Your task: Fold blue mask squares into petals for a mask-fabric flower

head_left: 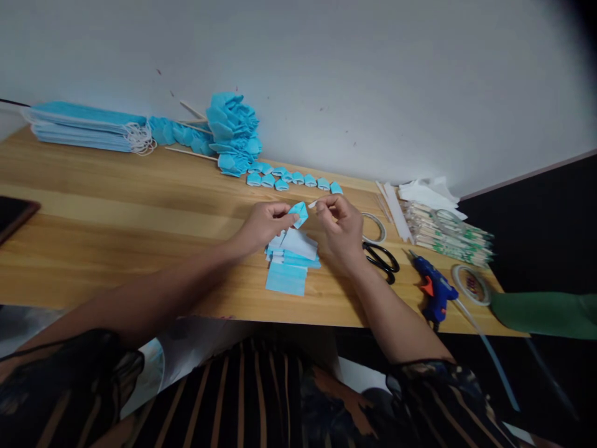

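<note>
My left hand (267,225) is closed, pinching a small folded piece of blue mask fabric (298,214) between thumb and fingers. Close to its right, my right hand (339,225) pinches a small white strip (312,204) whose tip points at the folded piece. Whether the strip touches the fabric I cannot tell. Below both hands lies a loose pile of cut blue and white fabric pieces (286,279). Beyond them, folded blue petals (297,178) sit in rows on the wooden table (140,211).
Blue fabric flowers on sticks (232,130) and stacked masks (84,127) stand along the wall. To the right are a tape roll (383,230), black-handled scissors (387,264), a blue glue gun (436,289), another tape roll (471,285) and packaged sticks (448,233). A phone (16,218) lies left.
</note>
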Available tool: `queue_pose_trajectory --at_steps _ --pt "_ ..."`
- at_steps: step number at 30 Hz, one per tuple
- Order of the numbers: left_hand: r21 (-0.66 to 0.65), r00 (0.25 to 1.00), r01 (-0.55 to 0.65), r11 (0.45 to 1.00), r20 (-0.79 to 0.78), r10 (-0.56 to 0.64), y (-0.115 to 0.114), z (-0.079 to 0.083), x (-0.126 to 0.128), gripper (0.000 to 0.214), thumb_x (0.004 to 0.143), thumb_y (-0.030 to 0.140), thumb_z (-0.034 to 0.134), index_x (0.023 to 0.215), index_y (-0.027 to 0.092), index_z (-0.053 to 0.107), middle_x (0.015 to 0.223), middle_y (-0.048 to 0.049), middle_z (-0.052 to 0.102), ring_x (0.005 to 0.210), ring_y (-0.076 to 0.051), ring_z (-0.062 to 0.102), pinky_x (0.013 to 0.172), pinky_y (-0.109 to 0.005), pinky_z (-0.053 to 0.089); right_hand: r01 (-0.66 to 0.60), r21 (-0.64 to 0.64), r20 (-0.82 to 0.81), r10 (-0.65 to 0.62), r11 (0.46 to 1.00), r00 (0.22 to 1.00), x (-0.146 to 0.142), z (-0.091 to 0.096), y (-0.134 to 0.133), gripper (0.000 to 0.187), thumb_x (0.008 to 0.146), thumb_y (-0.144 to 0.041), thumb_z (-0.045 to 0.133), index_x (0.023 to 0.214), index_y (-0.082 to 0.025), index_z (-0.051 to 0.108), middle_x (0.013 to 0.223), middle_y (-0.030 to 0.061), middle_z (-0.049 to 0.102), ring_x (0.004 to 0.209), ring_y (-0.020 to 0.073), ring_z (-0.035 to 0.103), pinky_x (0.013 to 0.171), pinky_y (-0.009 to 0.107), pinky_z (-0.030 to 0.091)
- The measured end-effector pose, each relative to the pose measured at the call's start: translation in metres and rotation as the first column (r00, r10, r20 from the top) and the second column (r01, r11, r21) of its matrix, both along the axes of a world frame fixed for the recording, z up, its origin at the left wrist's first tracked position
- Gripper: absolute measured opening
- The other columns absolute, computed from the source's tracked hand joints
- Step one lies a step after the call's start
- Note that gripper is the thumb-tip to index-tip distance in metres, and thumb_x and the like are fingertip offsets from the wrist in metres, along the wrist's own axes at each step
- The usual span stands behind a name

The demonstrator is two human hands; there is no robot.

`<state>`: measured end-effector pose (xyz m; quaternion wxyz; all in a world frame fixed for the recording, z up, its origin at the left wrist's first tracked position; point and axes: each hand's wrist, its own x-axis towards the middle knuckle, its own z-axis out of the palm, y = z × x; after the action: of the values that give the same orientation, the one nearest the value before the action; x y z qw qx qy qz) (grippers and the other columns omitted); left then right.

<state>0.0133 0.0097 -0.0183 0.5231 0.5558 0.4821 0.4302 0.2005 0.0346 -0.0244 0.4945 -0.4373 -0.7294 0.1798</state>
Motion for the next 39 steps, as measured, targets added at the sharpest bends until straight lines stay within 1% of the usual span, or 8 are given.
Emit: queue_pose_trajectory --at_steps 2,5,9,12,18,28,33,39 --pt "-0.014 1.0 -0.008 1.0 0.008 0.008 0.0005 -0.0008 0.0004 0.022 0.08 0.032 0.065 0.064 0.018 0.06 0.057 0.0042 0.052 0.051 -0.008 0.042 0.051 -0.022 0.032 0.029 0.025 0.007 -0.03 0.999 1.0 0.002 0.001 0.0008 0.018 0.095 -0.033 0.059 0.082 -0.023 0.066 0.079 0.0013 0.071 0.073 0.0172 0.064 0.067 0.031 0.052" --pt "-0.023 0.999 -0.032 0.999 0.023 0.033 0.0015 -0.0029 0.0008 0.021 0.08 0.031 0.065 0.065 0.017 0.061 0.058 0.0039 0.054 0.051 -0.008 0.043 0.05 -0.022 0.032 0.02 0.149 0.111 -0.037 0.989 0.993 0.0039 0.0026 0.0003 0.017 0.096 -0.031 0.06 0.082 -0.025 0.067 0.078 0.0022 0.071 0.075 0.0192 0.065 0.07 0.035 0.053" --pt "-0.031 0.998 -0.054 0.998 0.035 0.055 0.0012 -0.0035 0.0012 0.022 0.081 0.03 0.066 0.064 0.017 0.06 0.059 0.0031 0.057 0.05 -0.007 0.045 0.05 -0.021 0.033 -0.037 0.374 0.225 -0.052 0.927 0.973 0.0033 0.0019 -0.0002 0.016 0.098 -0.026 0.059 0.084 -0.026 0.067 0.078 0.0027 0.072 0.077 0.0207 0.066 0.075 0.039 0.051" --pt "-0.033 0.998 -0.042 0.999 0.037 0.043 -0.0006 -0.0018 0.0017 0.022 0.081 0.029 0.066 0.064 0.017 0.06 0.059 0.0031 0.057 0.051 -0.007 0.045 0.05 -0.021 0.034 -0.055 0.471 0.271 -0.084 0.881 0.959 0.0029 -0.0007 0.0008 0.015 0.099 -0.022 0.059 0.087 -0.027 0.067 0.078 0.0027 0.072 0.077 0.0211 0.066 0.074 0.04 0.049" --pt "-0.021 0.999 -0.018 1.0 0.038 0.019 -0.0025 -0.0015 0.0029 0.023 0.082 0.03 0.066 0.064 0.017 0.06 0.06 0.0027 0.058 0.05 -0.007 0.044 0.05 -0.021 0.034 -0.084 0.509 0.356 -0.12 0.857 0.927 0.0036 -0.0038 0.0017 0.019 0.101 -0.024 0.058 0.084 -0.026 0.066 0.079 0.0034 0.071 0.078 0.0207 0.063 0.071 0.039 0.046" --pt "-0.041 0.998 -0.022 0.999 0.065 0.025 -0.0012 -0.001 0.003 0.023 0.082 0.028 0.066 0.064 0.016 0.06 0.06 0.003 0.058 0.051 -0.007 0.045 0.05 -0.021 0.034 -0.09 0.649 0.378 -0.218 0.755 0.9 0.0002 0.0024 -0.0006 0.019 0.099 -0.016 0.062 0.081 -0.023 0.065 0.075 0.002 0.07 0.072 0.0165 0.061 0.068 0.032 0.048" --pt "-0.018 0.997 -0.013 1.0 0.078 0.014 -0.0015 -0.0009 0.0021 0.023 0.082 0.03 0.066 0.064 0.017 0.06 0.058 0.0031 0.055 0.051 -0.007 0.046 0.051 -0.021 0.034 -0.093 0.612 0.416 -0.22 0.785 0.882 -0.0004 0.0019 -0.0025 0.019 0.099 -0.016 0.062 0.082 -0.023 0.067 0.076 0.0022 0.072 0.073 0.0169 0.062 0.068 0.032 0.048" --pt "0.006 0.996 0.001 1.0 0.095 -0.002 0.0001 -0.004 0.0019 0.022 0.081 0.033 0.066 0.066 0.017 0.059 0.061 0.0026 0.056 0.053 -0.008 0.046 0.051 -0.022 0.035 -0.143 0.578 0.414 -0.138 0.804 0.9 -0.0005 0.0019 -0.0038 0.014 0.098 -0.017 0.064 0.086 -0.023 0.069 0.077 0.003 0.073 0.074 0.0177 0.061 0.067 0.032 0.047"
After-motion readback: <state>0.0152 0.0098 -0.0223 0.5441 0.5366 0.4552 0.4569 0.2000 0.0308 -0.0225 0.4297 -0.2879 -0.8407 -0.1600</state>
